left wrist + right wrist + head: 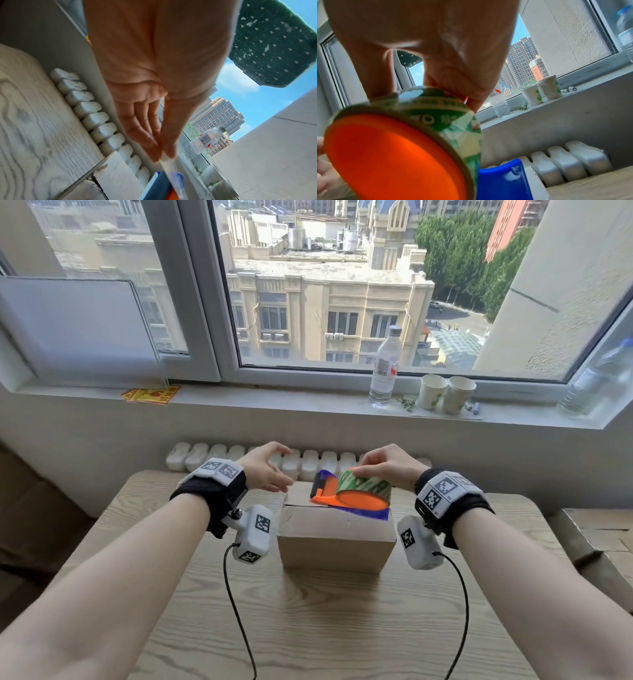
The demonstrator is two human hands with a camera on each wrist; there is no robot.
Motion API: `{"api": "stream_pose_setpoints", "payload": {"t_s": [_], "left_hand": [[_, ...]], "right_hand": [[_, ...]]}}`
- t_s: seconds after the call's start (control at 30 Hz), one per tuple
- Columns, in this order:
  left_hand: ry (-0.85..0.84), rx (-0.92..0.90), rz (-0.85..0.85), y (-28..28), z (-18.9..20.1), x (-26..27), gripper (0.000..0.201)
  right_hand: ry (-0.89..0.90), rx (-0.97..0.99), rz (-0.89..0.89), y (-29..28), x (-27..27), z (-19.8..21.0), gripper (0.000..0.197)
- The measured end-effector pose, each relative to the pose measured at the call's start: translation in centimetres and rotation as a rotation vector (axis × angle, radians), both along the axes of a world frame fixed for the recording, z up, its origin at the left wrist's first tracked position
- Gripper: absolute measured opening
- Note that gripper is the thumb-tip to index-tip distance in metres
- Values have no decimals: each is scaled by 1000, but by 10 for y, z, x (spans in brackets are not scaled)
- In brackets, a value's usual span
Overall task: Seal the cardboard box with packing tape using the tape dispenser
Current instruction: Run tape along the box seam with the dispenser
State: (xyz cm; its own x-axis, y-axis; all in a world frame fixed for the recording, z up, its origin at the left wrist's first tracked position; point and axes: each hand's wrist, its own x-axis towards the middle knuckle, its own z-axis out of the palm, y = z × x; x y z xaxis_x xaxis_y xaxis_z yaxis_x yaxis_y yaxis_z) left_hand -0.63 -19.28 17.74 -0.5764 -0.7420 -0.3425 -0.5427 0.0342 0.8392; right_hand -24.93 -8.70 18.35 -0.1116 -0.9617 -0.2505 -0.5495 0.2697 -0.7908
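Observation:
A brown cardboard box (335,539) stands in the middle of the wooden table (308,621); a top flap (116,174) lies beneath the left hand. On the box top rests an orange and blue tape dispenser (356,498) (393,155) carrying a green-printed roll. My right hand (363,469) (450,94) grips the roll from above. My left hand (286,484) (163,157) is just left of the dispenser's toothed front. Its thumb and fingertips pinch the end of a clear tape strip (171,170) that runs down to the dispenser.
A white radiator (308,462) runs behind the table's far edge. On the windowsill stand a water bottle (385,371), two paper cups (445,393) and a second bottle (596,381). More cardboard boxes (599,542) sit to the right of the table.

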Motion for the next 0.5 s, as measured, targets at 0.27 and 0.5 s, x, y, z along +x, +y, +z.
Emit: {"api": "stream_pose_setpoints", "payload": {"t_s": [0.27,0.5], "left_hand": [[43,-103,149,-5,-8,12,9],[51,-81,205,-10,-13,16,11]], "right_hand": [[36,-7,-24,2,2,-3,21],[167,-2,-43,4,-8,1,25]]}}
